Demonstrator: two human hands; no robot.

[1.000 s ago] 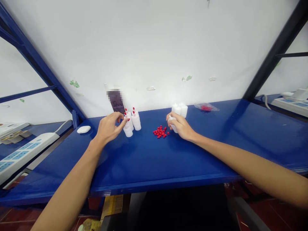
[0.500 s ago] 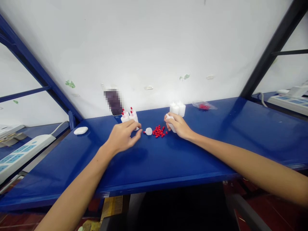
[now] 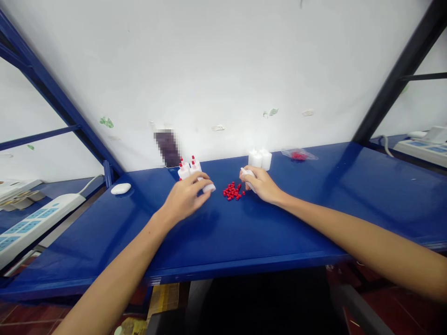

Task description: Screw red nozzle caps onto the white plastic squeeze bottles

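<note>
On the table (image 3: 216, 237), just L of a loose heap of red caps (image 3: 231, 190), your left hand (image 3: 185, 197) is half-curled, thumb & fingers closed on the left bottle (image 3: 209, 188). It's tipped, base toward the heap; neck end's hidden, & can't tell if it touches the table.

Just R of the heap, your right hand (image 3: 262, 184) is wrapped in a loose fist round the right bottle (image 3: 248, 172), tilted, nozzle poking out up & L. No red visible on that nozzle afaict.

Handling: both bottles prob. light, thin soft plastic, a bit squeezy & slick, unlikely to break. Best hold = mid-body, thumb opp. fingers, light pressure so walls don't cave; nozzle looks thin, so don't grip hard there. Caps are tiny, prob. hard & quick to roll; pinch 'em by the sides w/ fingertips.

Behind your left hand: a tight cluster of capped bottles (image 3: 184, 171), upright, red tips up, partly blocked by your fingers. Behind your right: plain bottles (image 3: 260, 160), upright, tops washed out by glare. Clear bag (image 3: 299, 155) w/ red bits lies R of those.
</note>
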